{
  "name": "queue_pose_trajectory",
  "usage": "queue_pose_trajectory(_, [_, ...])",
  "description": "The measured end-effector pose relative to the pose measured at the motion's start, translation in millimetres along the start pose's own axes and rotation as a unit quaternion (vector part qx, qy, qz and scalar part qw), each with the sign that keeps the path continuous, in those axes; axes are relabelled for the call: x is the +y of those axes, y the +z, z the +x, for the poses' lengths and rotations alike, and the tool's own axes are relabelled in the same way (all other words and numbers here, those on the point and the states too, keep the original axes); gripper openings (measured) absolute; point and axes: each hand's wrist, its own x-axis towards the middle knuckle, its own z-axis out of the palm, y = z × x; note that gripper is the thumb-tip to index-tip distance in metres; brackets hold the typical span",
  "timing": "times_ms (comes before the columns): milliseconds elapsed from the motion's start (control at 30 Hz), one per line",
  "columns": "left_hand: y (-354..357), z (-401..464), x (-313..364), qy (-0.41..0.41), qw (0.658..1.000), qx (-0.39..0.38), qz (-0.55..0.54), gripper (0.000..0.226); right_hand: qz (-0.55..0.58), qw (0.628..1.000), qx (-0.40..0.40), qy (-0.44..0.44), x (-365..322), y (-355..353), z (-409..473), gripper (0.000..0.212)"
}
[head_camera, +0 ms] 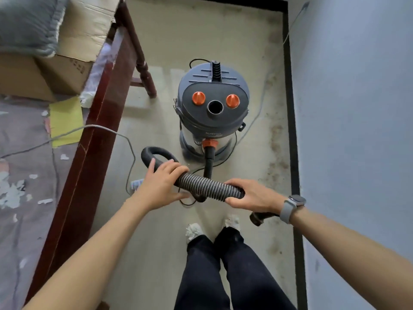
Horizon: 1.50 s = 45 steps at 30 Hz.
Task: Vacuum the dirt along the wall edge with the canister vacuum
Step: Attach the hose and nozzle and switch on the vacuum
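Setup step: left hand [161, 184] and right hand [250, 196] both gripping the ribbed hose [206, 185], canister vacuum [212, 108] standing mid-floor. Next: swinging the nozzle toward the dirt [276, 139] beside the wall [357, 108].

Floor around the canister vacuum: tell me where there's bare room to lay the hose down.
Bare floor lies beyond the canister vacuum, between the bed frame and the baseboard. Crowded: near the feet, where both hands hold the hose over cables. The dirt strip along the wall is narrow.
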Motion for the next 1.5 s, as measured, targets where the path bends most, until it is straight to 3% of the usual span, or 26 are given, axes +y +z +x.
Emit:
queue_pose_trajectory(100, [-4.8,26.3,26.3,0.042,0.998,0.029,-0.045,0.057,-0.027,0.998,0.049,0.019,18.8,-18.8,-20.9,0.037])
queue_pose_trajectory(233, [-15.0,47.9,68.6,0.082,0.982,0.107,-0.135,0.056,-0.032,0.982,0.183,0.028,41.6,-36.5,-47.3,0.043])
queue_pose_trajectory(367, [-33.5,69.0,95.5,0.122,0.972,0.168,-0.113,0.055,-0.044,0.95,0.303,0.058,53.2,-42.4,-55.5,0.048])
queue_pose_trajectory(467, [-52.3,85.1,109.9,0.085,0.971,0.164,-0.154,0.051,-0.036,0.9,0.42,0.114,50.9,-47.6,-51.3,0.044])
queue_pose_trajectory(533, [-59.8,89.6,118.7,0.033,0.961,0.155,-0.226,0.042,0.018,0.873,0.475,0.111,47.2,-56.6,-47.4,0.043])
queue_pose_trajectory(633, [-61.2,83.7,125.7,-0.026,0.943,0.128,-0.306,0.035,0.233,0.85,0.458,0.117,35.5,-75.1,-41.3,0.031])
queue_pose_trajectory(667, [-61.3,80.1,127.0,-0.035,0.938,0.12,-0.323,0.035,0.354,0.812,0.442,0.137,31.1,-81.5,-39.0,0.022])
queue_pose_trajectory(700, [-61.9,77.1,127.9,-0.041,0.934,0.115,-0.335,0.034,0.499,0.743,0.415,0.165,28.9,-89.1,-35.3,0.012])
queue_pose_trajectory(733, [-62.7,74.7,129.1,-0.042,0.932,0.112,-0.342,0.034,0.637,0.654,0.366,0.181,28.5,-97.9,-31.3,0.009])
queue_pose_trajectory(767, [-63.2,72.7,130.7,-0.039,0.932,0.106,-0.343,0.033,0.747,0.562,0.309,0.176,29.0,-106.0,-28.6,0.024])
queue_pose_trajectory(800, [-63.3,70.7,132.8,-0.032,0.933,0.096,-0.345,0.03,0.814,0.488,0.268,0.165,32.7,-114.3,-25.2,0.038])
queue_pose_trajectory(833, [-62.5,68.6,135.1,-0.022,0.933,0.081,-0.349,0.028,0.845,0.437,0.261,0.165,35.2,-122.6,-22.4,0.045])
queue_pose_trajectory(867, [-60.7,66.9,136.2,-0.014,0.933,0.062,-0.355,0.027,0.856,0.41,0.265,0.172,36.3,-129.1,-19.2,0.042])
queue_pose_trajectory(933, [-54.3,64.9,131.7,-0.011,0.936,0.012,-0.351,0.03,0.837,0.421,0.289,0.197,41.2,-133.5,-10.2,0.024])
queue_pose_trajectory(1033, [-40.6,64.8,113.7,-0.027,0.944,-0.09,-0.315,0.035,0.795,0.502,0.28,0.193,48.0,-133.6,1.8,0.013])
queue_pose_trajectory(1100, [-25.9,64.2,100.9,-0.033,0.943,-0.14,-0.301,0.034,0.794,0.525,0.263,0.16,49.7,-130.8,4.5,0.008])
queue_pose_trajectory(1167, [-13.0,63.6,90.9,-0.044,0.942,-0.154,-0.296,0.034,0.8,0.526,0.267,0.112,52.6,-129.4,3.5,0.009])
queue_pose_trajectory(1300, [-8.3,72.4,76.3,-0.048,0.944,-0.181,-0.271,0.039,0.817,0.501,0.284,0.027,60.4,-141.6,1.4,0.034])
queue_pose_trajectory(1400, [-13.2,84.3,69.9,-0.037,0.951,-0.203,-0.231,0.036,0.799,0.521,0.298,0.03,61.9,-158.7,5.7,0.056])
queue_pose_trajectory(1467, [-12.8,91.7,68.1,-0.036,0.953,-0.21,-0.216,0.036,0.787,0.533,0.309,0.039,64.4,-167.5,9.4,0.057])
queue_pose_trajectory(1500, [-11.5,94.8,67.0,-0.039,0.955,-0.21,-0.207,0.038,0.793,0.517,0.319,0.037,68.6,-170.9,12.1,0.052])
